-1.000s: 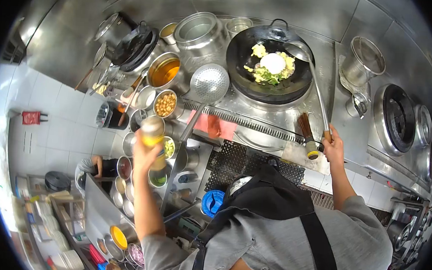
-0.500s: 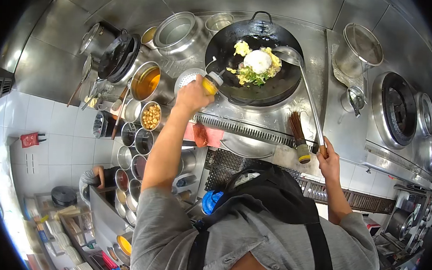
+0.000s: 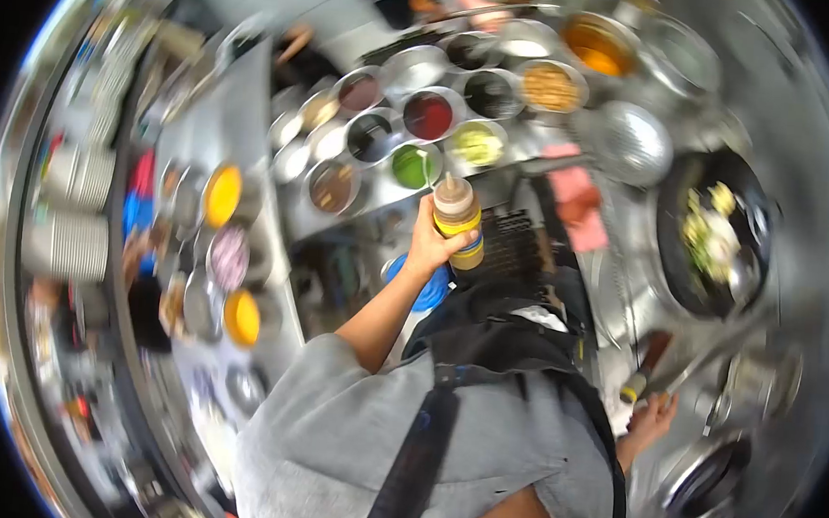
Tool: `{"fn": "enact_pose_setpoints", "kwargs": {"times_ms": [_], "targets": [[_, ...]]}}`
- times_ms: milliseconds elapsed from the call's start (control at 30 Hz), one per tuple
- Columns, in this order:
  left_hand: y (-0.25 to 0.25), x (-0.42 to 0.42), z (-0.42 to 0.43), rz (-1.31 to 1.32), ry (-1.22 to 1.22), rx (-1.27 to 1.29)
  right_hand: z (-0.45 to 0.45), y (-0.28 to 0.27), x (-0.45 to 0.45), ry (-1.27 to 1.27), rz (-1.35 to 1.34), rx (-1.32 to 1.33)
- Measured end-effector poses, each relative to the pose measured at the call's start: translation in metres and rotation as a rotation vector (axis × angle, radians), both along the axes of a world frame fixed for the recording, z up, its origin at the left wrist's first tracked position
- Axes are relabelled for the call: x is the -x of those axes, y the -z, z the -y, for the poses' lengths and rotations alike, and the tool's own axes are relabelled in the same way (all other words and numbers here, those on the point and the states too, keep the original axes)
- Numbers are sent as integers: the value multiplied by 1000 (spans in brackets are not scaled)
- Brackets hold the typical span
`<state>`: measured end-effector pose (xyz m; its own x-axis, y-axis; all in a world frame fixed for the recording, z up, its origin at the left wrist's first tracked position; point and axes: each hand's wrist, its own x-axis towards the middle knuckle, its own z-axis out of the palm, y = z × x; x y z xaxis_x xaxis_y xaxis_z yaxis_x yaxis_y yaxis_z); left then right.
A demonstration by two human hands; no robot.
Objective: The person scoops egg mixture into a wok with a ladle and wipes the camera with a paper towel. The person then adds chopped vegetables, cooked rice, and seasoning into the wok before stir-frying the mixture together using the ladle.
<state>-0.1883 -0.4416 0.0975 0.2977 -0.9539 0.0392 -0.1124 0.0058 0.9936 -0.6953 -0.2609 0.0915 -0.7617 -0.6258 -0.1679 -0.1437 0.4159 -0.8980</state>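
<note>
My left hand (image 3: 432,244) is wrapped round a squeeze bottle (image 3: 458,226) with yellow on it, held upright in front of my apron near several sauce containers. To the right my right hand (image 3: 649,423) is closed on the lower end of a long-handled ladle (image 3: 744,279), whose handle is smeared by motion. The ladle's bowl rests in a black wok (image 3: 672,265) beside white rice (image 3: 720,245), yellow egg and green leaves. A wok brush (image 3: 649,361) with a yellow-banded end lies just above my right hand.
Metal containers with red sauce (image 3: 428,115), green contents (image 3: 414,167) and cut vegetables (image 3: 478,144) line the counter. Behind them stand a pot of orange liquid (image 3: 598,48) and a perforated strainer (image 3: 633,143). Stacked plates (image 3: 66,247) fill a left shelf. Another person's arm (image 3: 295,45) shows behind.
My view and body have swung left, so the wok now sits at the right. My left hand has carried the squeeze bottle away from the wok, toward the sauce containers. The ladle stays in the wok.
</note>
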Motion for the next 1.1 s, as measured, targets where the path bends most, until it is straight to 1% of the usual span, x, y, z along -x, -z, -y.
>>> {"fn": "enact_pose_setpoints", "kwargs": {"times_ms": [33,67,100,133,167,200,267,300,333,367,400,433,467,500,533,567,600,633,667,700,733,767,800,833,867,900,933,967,1000,1067,1100], "targets": [[5,-30,-18,-9,-129,-2,9,-6,-3,-1,-1,-24],[4,-59,-36,27,-299,-40,13,16,22,-7,-1,2],[3,-92,-53,82,-418,-28,27,10,15,-47,1,-10],[2,-117,-68,63,-565,16,35,-3,8,-42,-21,2],[11,-150,-78,191,-706,29,43,-20,0,-29,-48,1],[5,-175,-81,251,-803,92,48,-30,-1,-34,-54,-8],[22,-233,-82,421,-1012,60,60,-41,15,-94,-154,-3],[24,-254,-77,514,-1058,53,66,-50,18,-110,-189,26],[38,-279,-71,576,-1110,83,68,-55,25,-112,-228,54],[53,-302,-70,748,-1137,90,64,-45,52,-129,-245,120],[64,-320,-68,764,-1094,13,71,-69,31,-35,-273,94],[48,-309,-60,831,-1074,-98,68,-81,31,-21,-349,7],[62,-319,-56,737,-1040,-174,72,-100,15,10,-377,-33],[77,-329,-54,819,-1064,-287,69,-100,17,14,-459,44],[85,-334,-52,816,-991,-235,60,-89,36,9,-592,-13],[107,-351,-50,734,-957,33,67,-107,11,68,-504,-159],[125,-364,-53,770,-931,-139,61,-73,40,-83,-863,-193],[118,-344,-52,650,-1029,-375,68,-76,9,-76,-687,-214],[132,-356,-54,683,-1013,-320,65,-37,20,-159,-771,-182],[145,-364,-50,714,-1012,-266,62,-12,27,-210,-752,-378],[133,-349,-46,587,-978,-226,69,-27,11,-292,-632,-572],[110,-329,-48,466,-947,-191,70,-36,6,-275,-632,-572],[105,-325,-51,335,-892,-138,73,-44,7,-285,-659,-489],[115,-330,-60,441,-915,-236,75,-46,14,-299,-682,-398],[122,-332,-67,447,-994,-413,72,-55,15,-297,-653,-271],[116,-313,-74,391,-1049,-584,69,-65,15,-269,-648,-258],[86,-249,-84,145,-821,-227,66,-73,14,-260,-611,-233],[130,-274,-96,720,-784,-863,62,-78,12,-256,-573,-210],[199,-295,-111,840,-621,-981,57,-80,9,-242,-567,-201],[201,-200,-97,516,-305,-674,47,-79,2,-230,-409,-311],[227,-163,-78,377,-250,-538,44,-69,9,-224,-403,-309]]}}
